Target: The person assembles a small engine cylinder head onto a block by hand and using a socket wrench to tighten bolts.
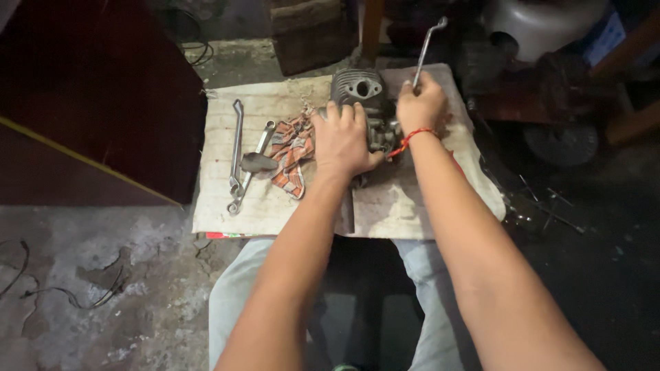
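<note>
Fingers of the left hand (342,141) lie spread and curved over the near side of a small grey engine cylinder (361,96), pressing down on it with the palm, while the right hand (421,104) is closed tight around the shaft of a bent metal wrench (426,48).

Going from the left: a dark red panel (96,96) with a yellow edge stands at the far left, beside the work surface. That surface is a pale, worn board (227,206) laid flat on the stained concrete floor (82,275). On its left part lie two long spanners (237,154), side by side and nearly touching, with a dark small tool head (258,163) resting across them. Just right of these is a crumpled checked rag (289,154) in orange and grey, and the left hand's outer edge touches it.

The engine cylinder sits at the far edge of the board, near its middle, its finned top and oval port facing up. The left hand covers its lower part; the parts under the palm are hidden. The wrench rises from the right hand, tilted away and to the right, its cranked end above the board's far edge. A red string (412,137) circles the right wrist.

Further right, off the board, dark machine parts and a wheel (560,144) sit in shadow. The person's pale trousers (237,295) show below.
</note>
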